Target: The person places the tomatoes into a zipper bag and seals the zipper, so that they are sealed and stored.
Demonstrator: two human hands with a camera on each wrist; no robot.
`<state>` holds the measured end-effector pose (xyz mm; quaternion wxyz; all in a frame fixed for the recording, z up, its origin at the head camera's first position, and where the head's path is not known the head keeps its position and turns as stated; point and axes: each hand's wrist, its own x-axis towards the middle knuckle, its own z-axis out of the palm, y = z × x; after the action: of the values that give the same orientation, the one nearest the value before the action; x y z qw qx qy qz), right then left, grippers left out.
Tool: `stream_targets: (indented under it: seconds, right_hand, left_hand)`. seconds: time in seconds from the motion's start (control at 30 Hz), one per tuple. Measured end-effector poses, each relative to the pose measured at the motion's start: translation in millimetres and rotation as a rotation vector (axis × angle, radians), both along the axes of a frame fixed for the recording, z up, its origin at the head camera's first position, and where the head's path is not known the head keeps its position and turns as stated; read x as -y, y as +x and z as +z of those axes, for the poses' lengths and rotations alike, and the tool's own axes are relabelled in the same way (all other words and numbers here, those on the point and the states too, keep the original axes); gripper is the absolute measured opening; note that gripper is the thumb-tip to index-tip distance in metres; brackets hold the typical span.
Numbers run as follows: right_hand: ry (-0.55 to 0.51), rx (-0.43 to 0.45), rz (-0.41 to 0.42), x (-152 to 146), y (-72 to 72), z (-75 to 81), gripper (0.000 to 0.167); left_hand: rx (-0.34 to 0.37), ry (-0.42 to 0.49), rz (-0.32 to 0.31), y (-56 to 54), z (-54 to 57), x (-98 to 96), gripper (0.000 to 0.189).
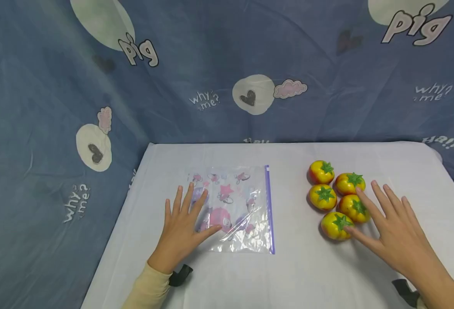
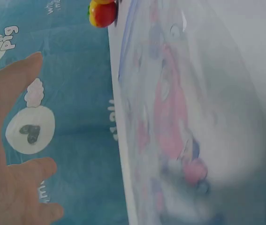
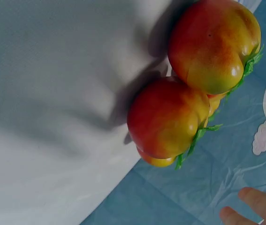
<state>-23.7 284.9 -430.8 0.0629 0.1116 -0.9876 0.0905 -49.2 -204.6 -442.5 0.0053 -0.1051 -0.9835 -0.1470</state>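
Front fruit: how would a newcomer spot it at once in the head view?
On the white table, five yellow-and-red fruits with green leaves cluster beside the right hand. The front fruit sits lowest in the picture; unlike its neighbours, it has the thumb tip showing over its right edge.

We look at a screened-off tabletop corner, homelike in its decoration: wrinkled blue fabric (image 1: 196,43) printed with "pig" lettering (image 1: 418,25), pink clouds (image 1: 290,89) and dark hearts (image 1: 248,98) encloses a white-covered table (image 1: 289,274). We cannot tell which room holds it.
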Motion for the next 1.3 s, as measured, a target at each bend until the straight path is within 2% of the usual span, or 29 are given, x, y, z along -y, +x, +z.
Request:
stream_targets:
  seconds: [0.23, 0.7, 1.03, 1.3]
  right_hand:
    - [-0.046, -0.057, 0.057, 1, -2.8, -0.3, 0.104]
    - [-0.089, -0.006, 0.074, 10, -6.2, 1.3, 0.104]
    - [-0.105, -0.008, 0.093, 14, -6.9, 0.0, 0.102]
    - [-0.118, 0.007, 0.111, 21, -9.6, 0.1, 0.101]
  left_hand:
    - [0.030, 0.032, -0.022, -1.0, -11.9, -13.6, 0.100]
    - [0.224, 0.201, -0.075, -8.6, -34.7, -36.9, 0.105]
    - [0.249, 0.287, -0.097, -9.2, -43.3, -44.8, 0.103]
    - [0.244, 0.279, -0.101, -6.0, -49.9, -46.3, 0.098]
